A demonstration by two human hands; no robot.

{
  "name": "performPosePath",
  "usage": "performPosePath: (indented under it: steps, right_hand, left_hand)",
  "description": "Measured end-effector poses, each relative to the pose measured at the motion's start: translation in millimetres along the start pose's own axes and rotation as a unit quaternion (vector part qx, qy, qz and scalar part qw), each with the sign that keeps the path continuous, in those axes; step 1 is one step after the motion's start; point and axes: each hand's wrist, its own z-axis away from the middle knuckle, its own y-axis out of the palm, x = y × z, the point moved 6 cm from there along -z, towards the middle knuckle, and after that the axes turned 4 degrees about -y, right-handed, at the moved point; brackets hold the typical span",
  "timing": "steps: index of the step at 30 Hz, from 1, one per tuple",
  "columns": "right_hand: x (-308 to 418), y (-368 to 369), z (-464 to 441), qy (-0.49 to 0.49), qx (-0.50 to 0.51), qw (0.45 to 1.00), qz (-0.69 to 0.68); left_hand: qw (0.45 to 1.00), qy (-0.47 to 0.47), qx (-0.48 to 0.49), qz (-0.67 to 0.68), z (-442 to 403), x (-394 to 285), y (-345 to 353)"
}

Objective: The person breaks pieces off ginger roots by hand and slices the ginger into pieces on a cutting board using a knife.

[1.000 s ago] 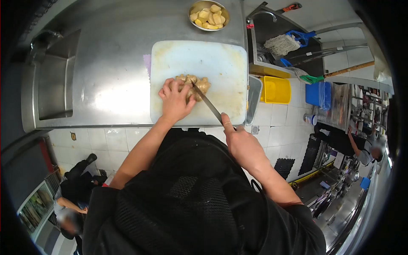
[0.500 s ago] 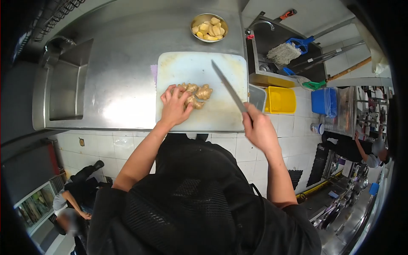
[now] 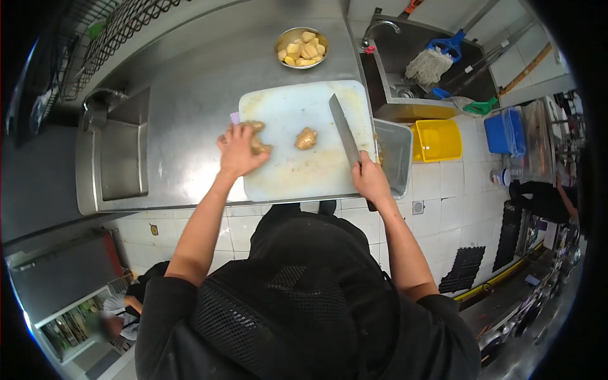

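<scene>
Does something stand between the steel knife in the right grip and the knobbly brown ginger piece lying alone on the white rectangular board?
Nothing visible does: only bare white rectangular board separates the steel knife in the right grip from the knobbly brown ginger piece. The left grip is beyond it.

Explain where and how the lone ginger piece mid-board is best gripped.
Probably pinch the ginger piece across its rounded middle, left hand coming from the left: it is compact and lies with bare cutting board around it, while the knife in the right hand bars the right side.
</scene>
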Motion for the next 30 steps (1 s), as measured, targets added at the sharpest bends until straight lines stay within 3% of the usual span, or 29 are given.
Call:
performPosePath:
  steps: [5,7,8,9,10,13,14,15,17,20,30]
  right_hand:
    - [-3,5,-2,-0.047,-0.018,0.998,-0.034]
    - [3,4,-5,-0.047,-0.017,0.998,-0.032]
    - [5,2,-5,-0.031,0.002,0.999,-0.027]
    - [6,2,-5,-0.013,0.021,0.999,-0.021]
    - [5,4,-6,-0.011,0.02,1.0,-0.021]
    - [1,9,-6,0.006,0.023,1.0,-0.017]
    - [2,12,-5,0.006,0.025,1.0,-0.015]
    - [4,14,-2,0.007,0.029,0.999,-0.013]
    - [16,15,8,0.005,0.038,0.999,0.003]
    - [39,15,24,0.012,0.081,0.996,0.04]
    - [62,-4,43,0.023,0.105,0.994,0.018]
  left_hand:
    - [0.997,0.022,0.075,-0.011,-22,6,-24]
    - [0.991,0.102,-0.044,-0.08,-25,-29,-33]
    - [0.99,0.104,-0.043,-0.08,-32,-40,-28]
    - [0.975,0.212,0.033,0.051,-35,-62,-14]
    - [0.926,0.311,0.11,0.181,-32,-82,-3]
    - [0.894,0.302,0.132,0.303,-33,-108,13]
    - [0.896,0.215,0.139,0.363,-32,-104,18]
    - [0.894,0.218,0.141,0.364,-23,-110,20]
    - [0.929,0.162,0.081,0.322,-11,-111,22]
    - [0.91,0.12,0.02,0.397,5,-120,36]
    - [0.921,0.164,-0.053,0.348,15,-134,43]
